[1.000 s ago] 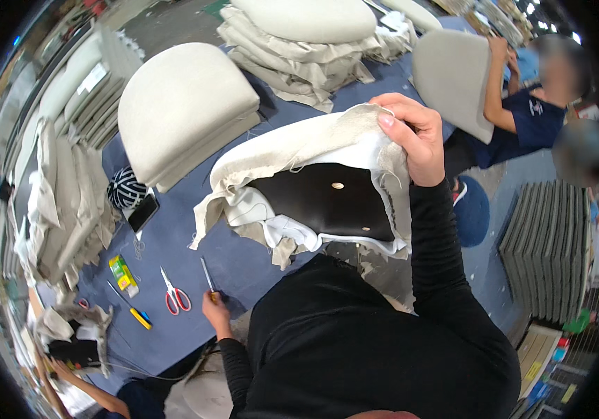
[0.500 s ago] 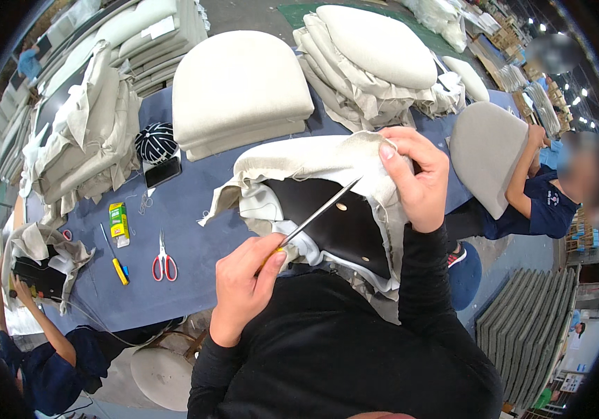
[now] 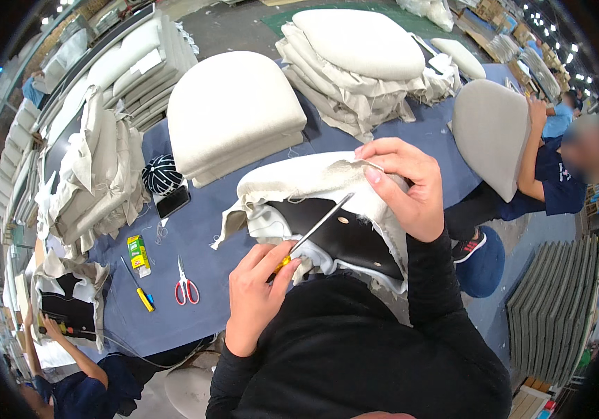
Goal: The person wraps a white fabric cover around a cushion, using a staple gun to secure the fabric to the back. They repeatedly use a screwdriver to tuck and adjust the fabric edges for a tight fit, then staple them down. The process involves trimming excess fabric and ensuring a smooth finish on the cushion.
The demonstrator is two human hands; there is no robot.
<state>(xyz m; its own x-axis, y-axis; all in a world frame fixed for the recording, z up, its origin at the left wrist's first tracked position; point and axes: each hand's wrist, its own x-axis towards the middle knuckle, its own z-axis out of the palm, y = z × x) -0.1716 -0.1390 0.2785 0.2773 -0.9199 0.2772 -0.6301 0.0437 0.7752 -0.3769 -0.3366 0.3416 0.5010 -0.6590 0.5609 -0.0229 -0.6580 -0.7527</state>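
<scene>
In my left hand (image 3: 260, 293) is a screwdriver (image 3: 322, 223), its yellow handle gripped and its metal shaft pointing up and right. The shaft's tip lies over the black underside panel (image 3: 359, 229) of an upturned seat cushion (image 3: 299, 172), close to the loose fabric. This cushion has cream fabric with frayed edges, and white padding shows along the panel's near side. My right hand (image 3: 411, 187) is closed at the cushion's far right, pinching the cream fabric between thumb and fingers. My body hides part of the cushion's near edge.
Red-handled scissors (image 3: 185, 286), another screwdriver (image 3: 139, 285), a green-yellow box (image 3: 139, 255), a phone (image 3: 173, 202) and a striped cap (image 3: 162, 174) lie on the blue table (image 3: 156, 335). Cushion stacks (image 3: 236, 105) stand behind. Co-workers handle cushions at left and right.
The screwdriver's tip has drawn back slightly from the fabric edge. My right fingers have shifted from spreading over the fabric to pinching its upper edge. The whole view has shifted a little.
</scene>
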